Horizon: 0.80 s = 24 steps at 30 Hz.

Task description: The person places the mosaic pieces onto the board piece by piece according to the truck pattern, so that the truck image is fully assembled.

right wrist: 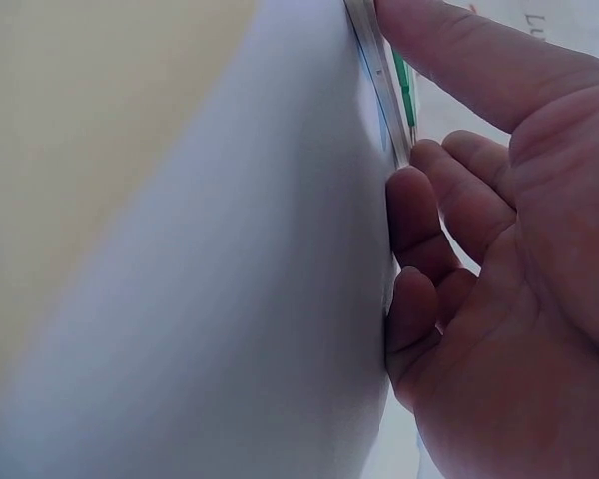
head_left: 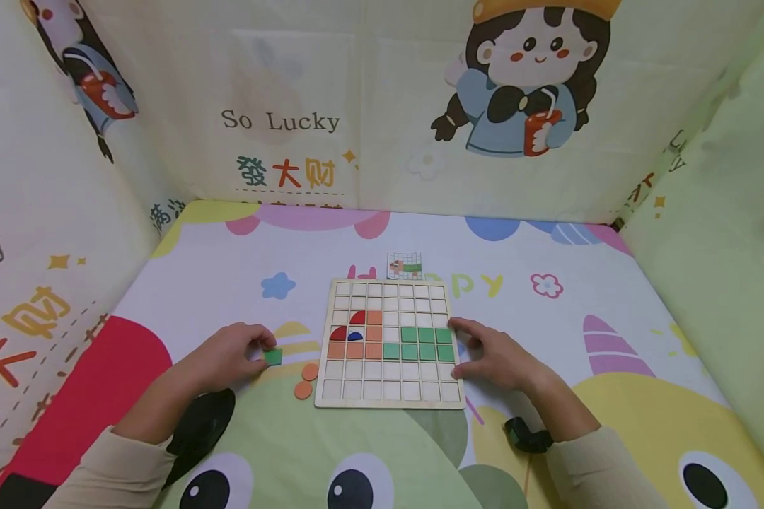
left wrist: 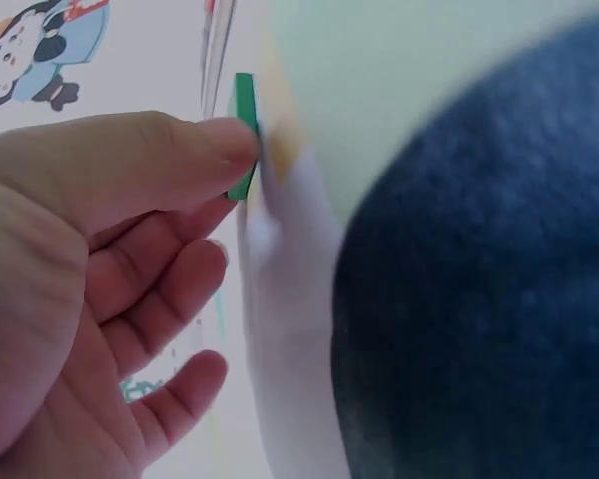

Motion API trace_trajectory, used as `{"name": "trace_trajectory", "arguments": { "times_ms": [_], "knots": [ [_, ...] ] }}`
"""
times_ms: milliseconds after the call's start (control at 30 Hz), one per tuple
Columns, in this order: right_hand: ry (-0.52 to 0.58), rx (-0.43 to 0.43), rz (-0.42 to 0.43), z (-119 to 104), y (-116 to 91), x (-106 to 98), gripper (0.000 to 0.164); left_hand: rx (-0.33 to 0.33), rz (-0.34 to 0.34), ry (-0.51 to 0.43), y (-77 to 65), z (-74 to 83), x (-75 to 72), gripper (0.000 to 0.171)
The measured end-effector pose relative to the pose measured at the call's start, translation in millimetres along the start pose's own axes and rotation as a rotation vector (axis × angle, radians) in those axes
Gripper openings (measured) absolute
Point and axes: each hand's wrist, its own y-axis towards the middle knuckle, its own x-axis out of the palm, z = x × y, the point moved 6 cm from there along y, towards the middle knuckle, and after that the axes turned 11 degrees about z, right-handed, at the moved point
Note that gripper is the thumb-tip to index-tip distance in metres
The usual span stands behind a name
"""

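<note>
Between thumb and fingertips, my left hand (head_left: pixel 232 357) pinches a small green square tile (head_left: pixel 273 356), left of the wooden grid board (head_left: pixel 391 405). The left wrist view shows this tile (left wrist: pixel 244 95) edge-on under the thumb. My right hand (head_left: pixel 499 357) touches the board's right edge with thumb and index finger spread apart. In the right wrist view the board's edge (right wrist: pixel 381 80) meets the fingertips. Orange squares (head_left: pixel 373 333), red quarter-round pieces (head_left: pixel 359 318), a blue half-round piece (head_left: pixel 355 336) and several green squares (head_left: pixel 426 351) lie in the board's cells.
Two orange discs (head_left: pixel 303 390) lie on the patterned tablecloth (head_left: pixel 280 438) just left of the board. Behind the board's far edge is a small printed card (head_left: pixel 404 266) with a coloured grid picture. Printed cloth walls (head_left: pixel 395 184) enclose the table at the back and sides.
</note>
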Motion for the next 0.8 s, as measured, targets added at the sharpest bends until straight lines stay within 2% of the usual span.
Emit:
{"name": "trace_trajectory", "arguments": {
  "times_ms": [133, 467, 800],
  "knots": [
    [-0.003, -0.014, 0.004, 0, 0, 0, 0.086, 0.019, 0.016, 0.026, 4.0, 1.2, 0.1, 0.029],
    [-0.007, -0.029, 0.007, 1, 1, 1, 0.085, -0.022, 0.019, -0.007, 19.5, 15.9, 1.9, 0.027],
    [-0.001, -0.034, 0.008, 0, 1, 2, 0.085, 0.083, 0.045, -0.05, 35.1, 43.6, 8.8, 0.023]
  ]
}}
